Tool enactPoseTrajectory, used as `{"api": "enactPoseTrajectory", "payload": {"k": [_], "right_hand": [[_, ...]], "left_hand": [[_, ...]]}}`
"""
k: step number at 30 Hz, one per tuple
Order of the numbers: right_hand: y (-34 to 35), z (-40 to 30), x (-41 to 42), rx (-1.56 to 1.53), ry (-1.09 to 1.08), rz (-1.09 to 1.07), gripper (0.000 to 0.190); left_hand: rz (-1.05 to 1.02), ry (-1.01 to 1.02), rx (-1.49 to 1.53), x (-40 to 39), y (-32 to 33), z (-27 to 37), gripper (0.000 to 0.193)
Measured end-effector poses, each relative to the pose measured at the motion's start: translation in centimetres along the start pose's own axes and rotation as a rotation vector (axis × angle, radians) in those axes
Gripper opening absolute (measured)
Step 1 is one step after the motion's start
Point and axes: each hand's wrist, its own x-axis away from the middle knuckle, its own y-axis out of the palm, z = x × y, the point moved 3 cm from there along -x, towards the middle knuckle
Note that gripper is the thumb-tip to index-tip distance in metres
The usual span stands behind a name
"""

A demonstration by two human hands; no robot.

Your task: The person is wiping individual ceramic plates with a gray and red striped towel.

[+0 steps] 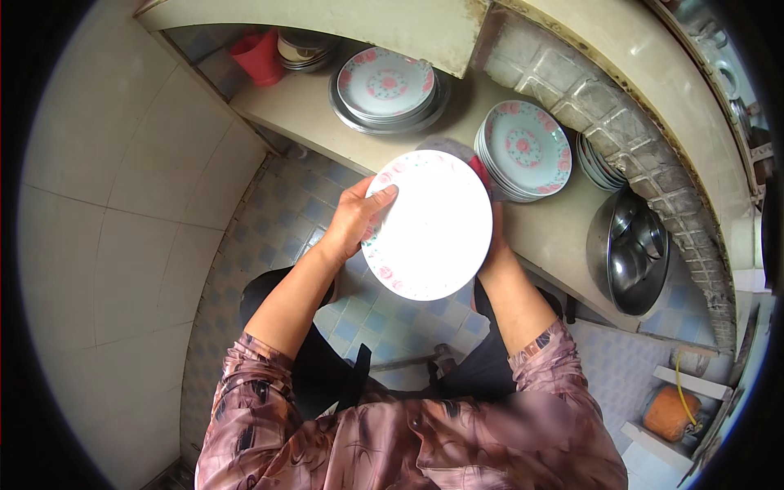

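A white plate with a pink floral rim [429, 226] is held up in front of me, its face turned up and washed out by glare. My left hand [355, 214] grips its left edge, thumb on top of the rim and fingers underneath. My right hand [497, 229] is at the plate's right edge, mostly hidden behind it. Beyond the plate's upper right edge, a grey and red cloth [479, 168] is partly covered. Just past it, a stack of matching floral plates [522, 147] stands on the low shelf [294, 116].
Farther left on the shelf, more floral plates [387, 82] sit in a metal basin [392, 128]. A red plastic container [260, 58] stands near the far end. Rightward are stacked bowls [597, 162] and a steel bowl holding smaller bowls [628, 257]. An orange gas cylinder [670, 411] lies lower right.
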Motion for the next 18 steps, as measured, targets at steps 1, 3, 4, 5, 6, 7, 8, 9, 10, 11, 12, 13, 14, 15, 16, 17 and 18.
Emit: {"api": "enactPoseTrajectory", "payload": {"k": [1,3,4,5,6,7,8,9,10,11,12,13,14,15,16,17,18], "right_hand": [[0.9,0.1,0.1,0.152,-0.068,-0.131,0.049],[1.4,0.0,0.6,0.356,-0.135,-0.211,0.048],[0.7,1.1,0.4,0.173,0.034,-0.186,0.048],[0.3,1.9,0.4,-0.011,0.2,-0.16,0.048],[1.0,2.2,1.0,-0.177,0.308,-0.181,0.045],[0.6,2.4,0.9,-0.178,0.302,-0.181,0.045],[0.5,3.2,1.3,-0.163,0.329,-0.201,0.044],[0.6,3.9,1.4,-0.147,0.353,-0.215,0.043],[0.4,4.0,1.3,-0.132,0.376,-0.229,0.043],[0.3,4.5,1.2,-0.117,0.399,-0.243,0.042],[0.4,4.9,1.0,-0.103,0.422,-0.266,0.042],[0.5,5.7,0.9,-0.089,0.444,-0.288,0.041],[0.3,5.9,1.2,-0.075,0.465,-0.311,0.04],[0.2,6.6,1.6,-0.06,0.488,-0.327,0.04],[-0.4,6.7,3.8,-0.045,0.507,-0.349,0.039],[-0.4,7.6,3.6,-0.029,0.524,-0.37,0.039],[-0.5,8.1,3.7,-0.01,0.535,-0.387,0.038]], "left_hand": [[0.005,-0.004,-0.081,0.2,0.1,0.1,0.029],[0.009,0.066,-0.11,-0.2,0.6,-0.6,0.028],[0.013,0.138,-0.14,-0.4,0.7,-0.8,0.028],[0.01,0.14,-0.141,-0.5,0.5,-1.0,0.028],[0.0,0.251,-0.242,-0.5,0.1,-0.7,0.025],[-0.011,0.362,-0.344,-0.4,-0.1,-0.3,0.023],[-0.015,0.363,-0.349,-0.3,-0.3,0.0,0.023],[-0.025,0.441,-0.421,0.1,0.1,0.6,0.022],[-0.036,0.519,-0.493,0.4,0.5,1.1,0.021],[-0.046,0.518,-0.497,0.3,0.5,1.1,0.021],[-0.021,0.507,-0.473,0.2,0.2,1.2,0.021],[0.003,0.496,-0.45,0.1,-0.1,1.3,0.022],[0.033,0.502,-0.43,0.0,-0.6,1.7,0.02],[0.081,0.476,-0.379,-0.2,-1.4,1.4,0.018],[0.14,0.454,-0.318,-0.3,-2.1,1.6,0.018],[0.198,0.432,-0.257,-0.4,-2.8,2.0,0.018],[0.251,0.496,-0.201,-0.7,-3.1,2.6,0.017]]}}
